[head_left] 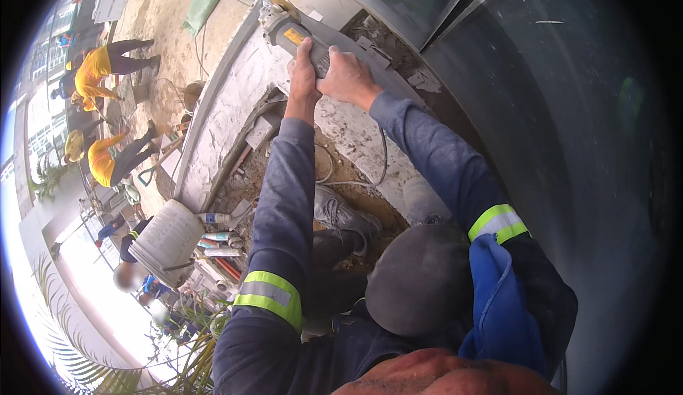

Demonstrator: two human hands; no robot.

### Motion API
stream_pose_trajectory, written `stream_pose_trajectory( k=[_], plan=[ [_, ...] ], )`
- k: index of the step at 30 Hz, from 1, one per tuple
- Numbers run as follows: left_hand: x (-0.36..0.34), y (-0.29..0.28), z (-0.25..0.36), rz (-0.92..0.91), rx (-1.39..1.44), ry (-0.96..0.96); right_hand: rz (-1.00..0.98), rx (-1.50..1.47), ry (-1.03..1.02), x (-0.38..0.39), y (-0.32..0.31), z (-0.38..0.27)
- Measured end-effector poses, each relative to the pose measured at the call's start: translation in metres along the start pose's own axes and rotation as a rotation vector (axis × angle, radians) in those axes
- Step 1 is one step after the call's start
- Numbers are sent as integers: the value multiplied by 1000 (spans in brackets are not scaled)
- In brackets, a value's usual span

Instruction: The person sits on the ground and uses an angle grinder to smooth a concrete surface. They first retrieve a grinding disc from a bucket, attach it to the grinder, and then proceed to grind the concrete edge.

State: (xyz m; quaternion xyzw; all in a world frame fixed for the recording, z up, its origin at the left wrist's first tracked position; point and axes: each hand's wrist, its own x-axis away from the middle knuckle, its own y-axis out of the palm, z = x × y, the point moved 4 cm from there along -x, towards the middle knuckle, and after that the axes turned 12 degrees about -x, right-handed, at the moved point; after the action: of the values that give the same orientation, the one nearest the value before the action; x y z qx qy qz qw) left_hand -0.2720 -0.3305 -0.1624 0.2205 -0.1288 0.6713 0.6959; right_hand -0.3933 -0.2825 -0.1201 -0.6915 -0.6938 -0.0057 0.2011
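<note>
Out ahead of me, an angle grinder (290, 35) lies over the pale, dusty masonry ledge (238, 85), its disc (284, 5) at the far end. My left hand (304, 78) is closed around the left side of its body. From the other side, my right hand (348, 76) grips the rear of the body, close against my left. Both sets of fingers are partly hidden behind the tool. A grey cable (385, 154) hangs below my right forearm and loops down toward my shoes (345, 213). Whether the disc touches the ledge, I cannot tell.
Dark glass panels (555, 139) rise along the right. A white bucket (168, 242) stands at left beside several tubes and bottles (217, 238). Broken rubble (370, 35) lies between ledge and glass. Two people in yellow tops (96, 71) work farther left.
</note>
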Motion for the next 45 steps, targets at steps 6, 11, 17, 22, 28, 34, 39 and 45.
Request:
stream_pose_trajectory(
  k=[6,11,17,22,28,34,39,45],
  plan=[
    [-7,-3,3,-5,-69,-18,-29,2,24,-5,0,-4],
    [-8,-1,9,-4,-42,-1,-30,10,24,-10,0,-5],
    [-14,-7,8,-8,-73,6,-29,-13,9,-12,3,-9],
    [-20,-10,6,-5,-72,-1,-17,-17,-6,-15,4,-5],
    [-19,-6,10,-37,-60,0,-30,-10,3,-16,2,-9],
    [-28,-13,10,-50,-93,23,-24,-10,-11,-20,3,-11],
    [-32,-15,11,-41,-80,8,-13,2,-29,-23,5,-12],
    [-32,-13,15,-46,-27,-1,-36,11,-9,-29,7,-11]
  ],
)
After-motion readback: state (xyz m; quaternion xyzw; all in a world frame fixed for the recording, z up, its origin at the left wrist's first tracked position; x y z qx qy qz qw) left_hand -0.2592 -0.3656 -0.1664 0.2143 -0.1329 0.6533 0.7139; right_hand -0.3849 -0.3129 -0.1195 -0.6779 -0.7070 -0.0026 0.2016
